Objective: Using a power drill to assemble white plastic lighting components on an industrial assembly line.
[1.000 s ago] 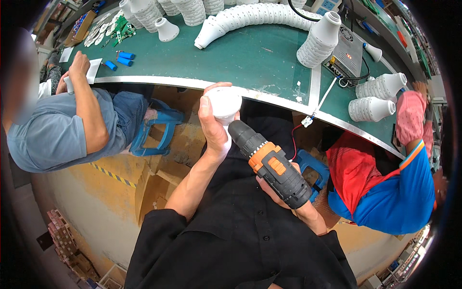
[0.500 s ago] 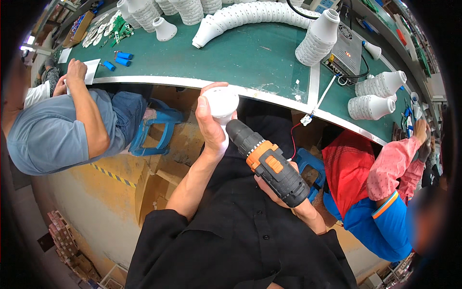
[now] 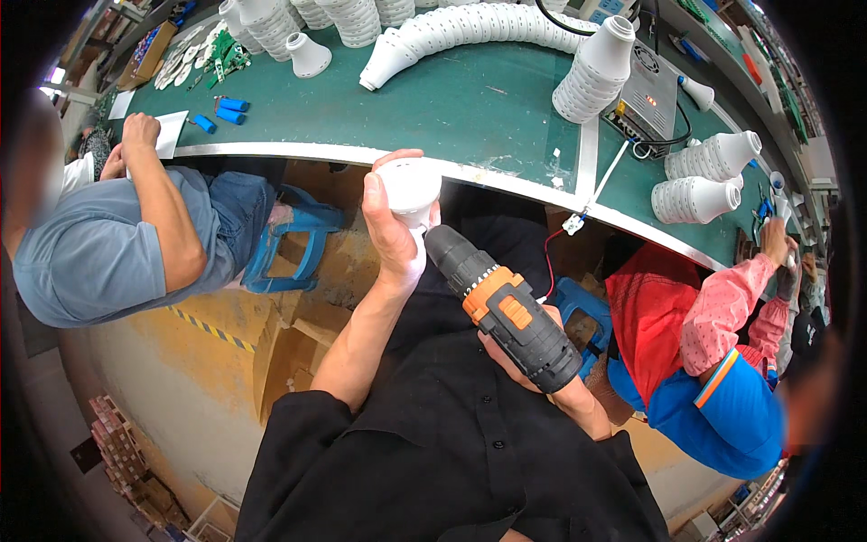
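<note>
My left hand (image 3: 388,226) is wrapped round a white cone-shaped lamp housing (image 3: 411,187), held up just off the front edge of the workbench. Its wide round end faces up and its narrow end points down toward my palm. In my right hand (image 3: 515,357) is a black and orange cordless drill (image 3: 510,312); the drill body hides most of those fingers. The drill's chuck points up and left, close to the narrow end of the housing. Whether the tip touches the housing I cannot tell.
On the green workbench (image 3: 433,108) lie a long curved row of nested white housings (image 3: 479,27), upright stacks (image 3: 591,72), a metal power supply (image 3: 646,95) and blue cylinders (image 3: 230,110). Co-workers sit at my left (image 3: 117,244) and right (image 3: 713,397). A blue stool (image 3: 293,239) stands at left.
My left hand and the housing have shifted slightly left, the housing tilting a little. The drill stays almost in place. The co-worker at right has moved an arm and leaned.
</note>
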A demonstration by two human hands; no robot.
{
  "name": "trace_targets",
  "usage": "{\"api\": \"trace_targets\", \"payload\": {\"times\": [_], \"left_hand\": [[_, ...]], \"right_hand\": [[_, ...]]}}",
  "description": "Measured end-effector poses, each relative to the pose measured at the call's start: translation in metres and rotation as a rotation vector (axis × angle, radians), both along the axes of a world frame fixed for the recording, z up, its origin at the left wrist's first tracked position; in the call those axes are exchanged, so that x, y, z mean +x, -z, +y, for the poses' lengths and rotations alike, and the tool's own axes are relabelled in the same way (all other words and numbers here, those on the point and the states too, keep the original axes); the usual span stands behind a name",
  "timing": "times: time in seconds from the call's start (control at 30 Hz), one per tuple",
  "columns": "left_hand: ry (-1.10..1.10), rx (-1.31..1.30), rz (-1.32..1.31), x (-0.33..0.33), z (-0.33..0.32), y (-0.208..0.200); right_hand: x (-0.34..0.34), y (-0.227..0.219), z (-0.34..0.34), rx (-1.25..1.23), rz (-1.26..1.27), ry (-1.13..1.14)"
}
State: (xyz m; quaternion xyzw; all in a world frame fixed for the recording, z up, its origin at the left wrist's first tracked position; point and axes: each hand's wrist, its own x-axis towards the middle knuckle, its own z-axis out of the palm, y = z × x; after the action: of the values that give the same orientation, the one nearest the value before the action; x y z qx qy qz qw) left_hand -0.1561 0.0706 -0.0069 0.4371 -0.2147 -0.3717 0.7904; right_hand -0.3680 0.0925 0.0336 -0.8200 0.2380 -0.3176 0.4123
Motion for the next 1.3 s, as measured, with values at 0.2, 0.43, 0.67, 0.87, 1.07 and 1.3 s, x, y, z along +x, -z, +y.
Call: {"api": "trace_targets", "payload": {"times": [0.2,0.43,0.67,0.87,1.07,1.3], "left_hand": [[0.015,-0.001,-0.024,0.003,0.0,0.002],[0.014,0.01,-0.01,0.005,0.0,0.002],[-0.015,0.02,-0.008,0.008,0.0,0.001],[-0.014,0.008,-0.026,0.009,-0.001,0.0],[-0.021,0.0,-0.018,0.009,0.0,0.0],[0.005,-0.02,-0.038,0.01,0.002,0.001]], "right_hand": [[-0.002,0.001,-0.001,0.023,0.004,-0.01],[-0.003,0.002,-0.001,0.073,0.001,-0.022],[-0.001,0.001,-0.001,0.05,-0.028,-0.002],[-0.013,0.008,0.003,0.09,0.13,-0.045],[-0.001,-0.005,-0.001,0.272,0.097,-0.012],[0.002,-0.002,-0.003,0.101,0.01,-0.031]]}}
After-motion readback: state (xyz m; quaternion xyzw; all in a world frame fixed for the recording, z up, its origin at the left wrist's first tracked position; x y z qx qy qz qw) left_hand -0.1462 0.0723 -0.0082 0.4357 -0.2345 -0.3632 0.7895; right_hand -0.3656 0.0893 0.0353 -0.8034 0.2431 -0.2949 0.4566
